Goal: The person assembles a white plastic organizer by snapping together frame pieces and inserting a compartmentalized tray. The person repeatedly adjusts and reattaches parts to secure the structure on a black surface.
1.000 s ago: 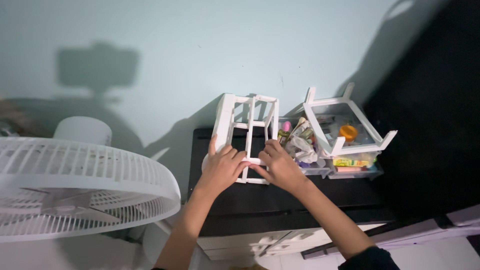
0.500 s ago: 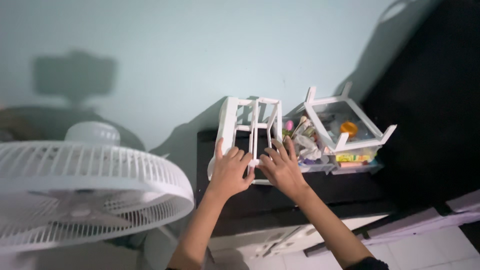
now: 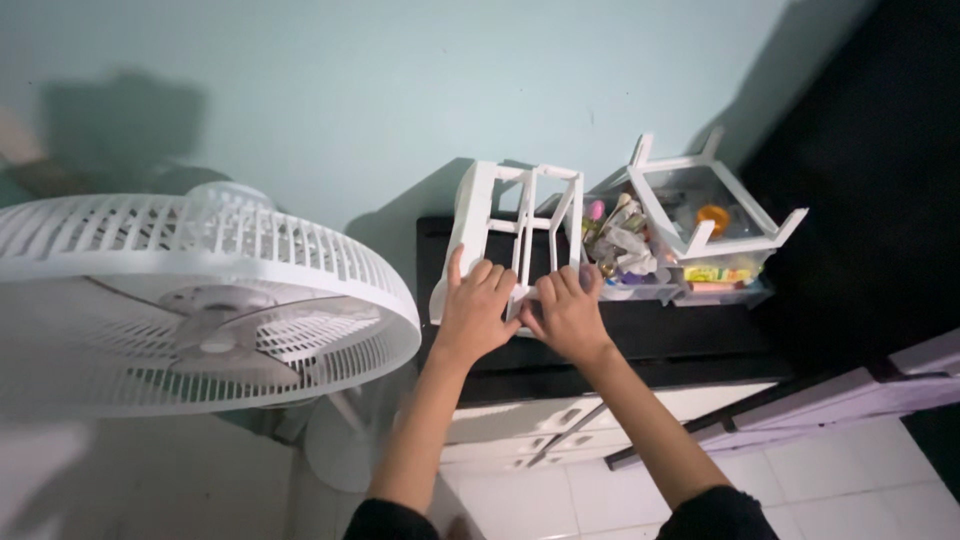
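- Pale green wall (image 3: 330,90) behind, and below it a dark cabinet top (image 3: 640,335) where my work sits.
- On that top lies the white frame rack (image 3: 515,235), on its side, its long axis running away from me toward the wall, its near end right at my fingertips.
- My left hand (image 3: 475,315) lies flat on the rack's near left rail, fingers spread and pointing away, thumb out to the left; it presses rather than closes round anything.
- My right hand (image 3: 568,315) rests just beside it on the near right corner, fingers loosely curled over the bar; I cannot tell whether they grip it fully.
- Both hands are about equally near; the rack lies straight ahead of them.
- Just right of the rack stands a clear bin (image 3: 690,270) full of small colourful packets, with a second white frame (image 3: 715,205) tilted over it, close to touching the rack.
- Left, well apart, a white fan (image 3: 190,300) fills the view.
- Below the top are white drawers (image 3: 520,425) and a tiled floor (image 3: 850,470).
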